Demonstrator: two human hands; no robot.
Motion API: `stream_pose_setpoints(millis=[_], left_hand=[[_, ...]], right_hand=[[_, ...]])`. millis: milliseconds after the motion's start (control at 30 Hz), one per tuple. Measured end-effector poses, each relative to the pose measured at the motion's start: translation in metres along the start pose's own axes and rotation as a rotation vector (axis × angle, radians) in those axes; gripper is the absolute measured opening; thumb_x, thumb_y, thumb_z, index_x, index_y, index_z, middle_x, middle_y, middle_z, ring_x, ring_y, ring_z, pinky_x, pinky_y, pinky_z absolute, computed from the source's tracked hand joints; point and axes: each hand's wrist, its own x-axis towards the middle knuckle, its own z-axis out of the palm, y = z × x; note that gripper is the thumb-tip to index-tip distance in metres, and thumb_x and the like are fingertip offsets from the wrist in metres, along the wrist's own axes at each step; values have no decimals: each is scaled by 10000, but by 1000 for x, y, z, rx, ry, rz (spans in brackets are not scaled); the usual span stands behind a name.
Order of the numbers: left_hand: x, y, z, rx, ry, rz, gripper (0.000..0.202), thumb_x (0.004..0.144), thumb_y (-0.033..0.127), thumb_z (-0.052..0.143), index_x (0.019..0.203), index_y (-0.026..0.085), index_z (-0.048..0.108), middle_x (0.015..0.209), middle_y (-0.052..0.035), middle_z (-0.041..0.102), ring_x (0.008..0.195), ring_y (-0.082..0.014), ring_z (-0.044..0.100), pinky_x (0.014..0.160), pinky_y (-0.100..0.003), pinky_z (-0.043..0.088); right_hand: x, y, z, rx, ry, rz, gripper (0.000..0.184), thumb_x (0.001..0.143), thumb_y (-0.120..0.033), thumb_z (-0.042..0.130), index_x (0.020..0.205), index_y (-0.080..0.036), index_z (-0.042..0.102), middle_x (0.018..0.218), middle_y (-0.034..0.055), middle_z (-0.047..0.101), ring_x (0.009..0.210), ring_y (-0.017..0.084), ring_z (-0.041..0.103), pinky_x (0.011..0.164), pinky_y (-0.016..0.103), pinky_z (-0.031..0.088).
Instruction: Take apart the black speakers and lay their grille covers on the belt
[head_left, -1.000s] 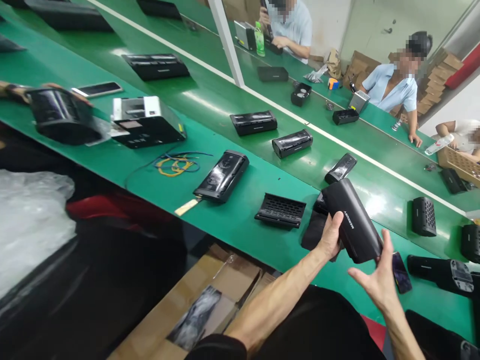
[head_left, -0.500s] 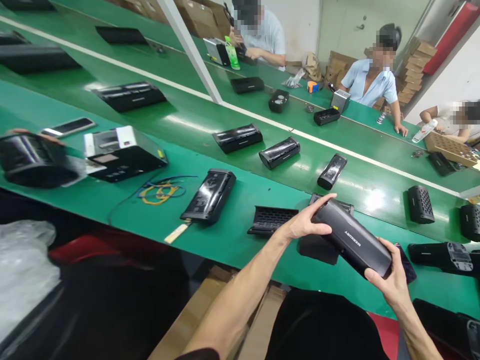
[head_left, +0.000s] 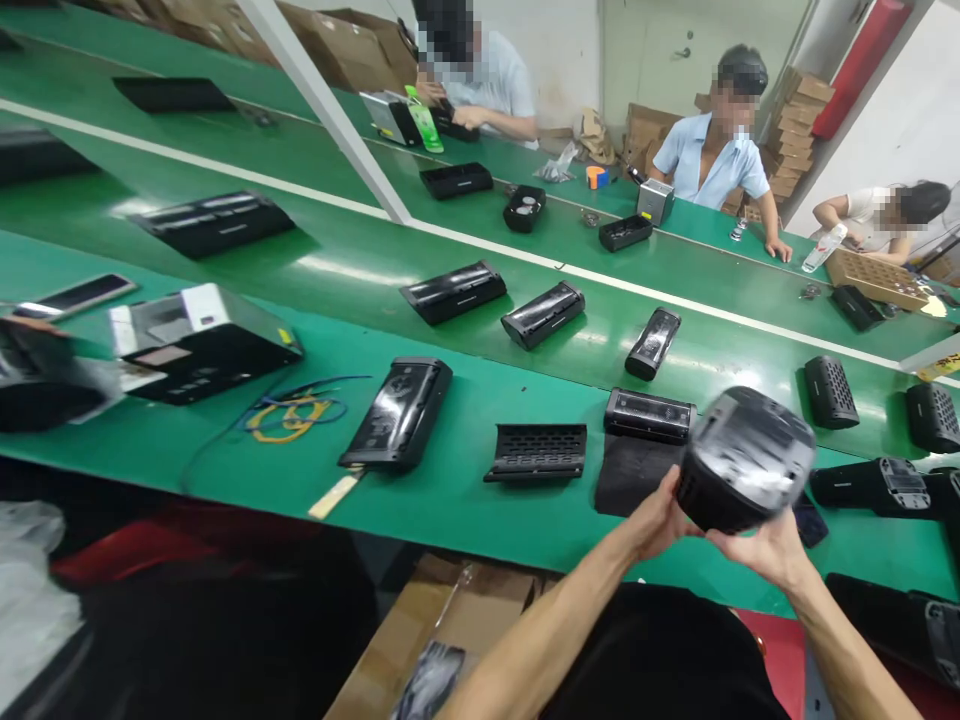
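The black speaker housing [head_left: 746, 458] is held up over the near edge of the green workbench [head_left: 450, 490], its glossy rounded end turned towards the camera. Its long axis runs roughly along the line of sight, so the body looks strongly foreshortened. The left hand [head_left: 661, 522] and right hand [head_left: 766, 552] clasp it from either side, near the black mat [head_left: 634, 472].

Right of centre in the frame, the left hand [head_left: 661, 520] and right hand [head_left: 771, 550] hold a black unit [head_left: 742, 460] above the green table [head_left: 465, 505], its end face towards the camera. Mid-frame lies a perforated black cover [head_left: 538, 455]; at left, yellow and blue cables [head_left: 291, 434] lie beside a boxy device [head_left: 217, 350]; at upper right sits a person in light blue [head_left: 701, 165]
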Motion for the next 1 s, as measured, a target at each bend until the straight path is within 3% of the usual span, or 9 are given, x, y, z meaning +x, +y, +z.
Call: stream_pose_setpoints(millis=[100, 167, 233, 300, 500, 600, 733, 833, 1000], left_hand=[[-16, 27, -21, 162, 159, 234, 817, 832, 731, 785, 1493, 279, 620, 1624, -175, 546, 1438, -378, 549, 1149, -523, 463], [-26, 44, -31, 323, 128, 300, 1064, 676, 722, 913, 1578, 302, 534, 1722, -160, 408, 1535, -407, 430, 1230, -524, 377], [-31, 49, -34, 491, 87, 226, 1176, 582, 608, 1002, 1598, 278, 509, 1678, -154, 458, 1533, -426, 418, 1256, -512, 337], [-33, 41, -35, 567, 124, 144, 1118, 609, 518, 992, 1583, 244, 516, 1547, -145, 579, 1456, -419, 495, 1232, -508, 364], [-50, 15, -39, 473, 291, 229, 952, 654, 468, 895, 1506, 217, 551, 1377, -121, 677, 1308, -388, 600, 1121, -468, 462], [-55, 19, -37, 473, 292, 229, 909, 661, 463, 884, 1472, 210, 561, 1324, -112, 701, 1242, -373, 637, 1075, -450, 491], [-51, 21, -35, 575, 290, 178, 897, 680, 507, 873, 1464, 197, 566, 1273, -104, 712, 1184, -357, 658, 1056, -443, 500], [-48, 18, -39, 607, 308, 90, 890, 709, 555, 862, 1464, 191, 564, 1245, -103, 710, 1192, -354, 653, 1074, -442, 493], [-56, 13, -46, 581, 197, -106, 1062, 696, 499, 919, 1602, 251, 426, 1407, -113, 651, 1312, -354, 608, 1117, -417, 460]], right_hand=[[-1, -1, -10, -258, -75, -134, 1135, 575, -369, 951, 1608, -338, 482, 1455, 102, 644, 1351, 445, 579, 1134, 587, 490], [-1, -4, -17, -551, -201, -193, 1102, 600, -329, 917, 1616, -300, 491, 1387, 135, 672, 1238, 435, 642, 1057, 575, 528], [0, -4, -20, -785, -328, -194, 1071, 624, -331, 898, 1617, -269, 502, 1299, 154, 698, 1141, 427, 673, 978, 570, 551], [-1, -1, -21, -863, -427, -162, 1062, 662, -361, 896, 1634, -270, 478, 1295, 159, 696, 1127, 419, 680, 962, 565, 555], [-24, 38, -41, -417, -333, -7, 1096, 787, -568, 853, 1695, -335, 286, 1689, 146, 406, 1530, 400, 440, 1202, 548, 430], [-44, 59, -40, -151, -236, 116, 1084, 759, -676, 845, 1631, -283, 334, 1617, 175, 473, 1434, 398, 532, 1156, 524, 468], [-61, 71, -27, -5, -105, 187, 864, 752, -653, 863, 1443, -277, 505, 1447, 132, 580, 1267, 351, 609, 1068, 454, 510], [-66, 75, -24, 93, -77, 275, 826, 727, -622, 888, 1395, -285, 539, 1323, 95, 618, 1152, 313, 631, 1001, 427, 532], [-78, 79, -28, 210, -98, 401, 833, 699, -551, 935, 1388, -302, 537, 1244, 76, 645, 1083, 285, 645, 931, 393, 553]])
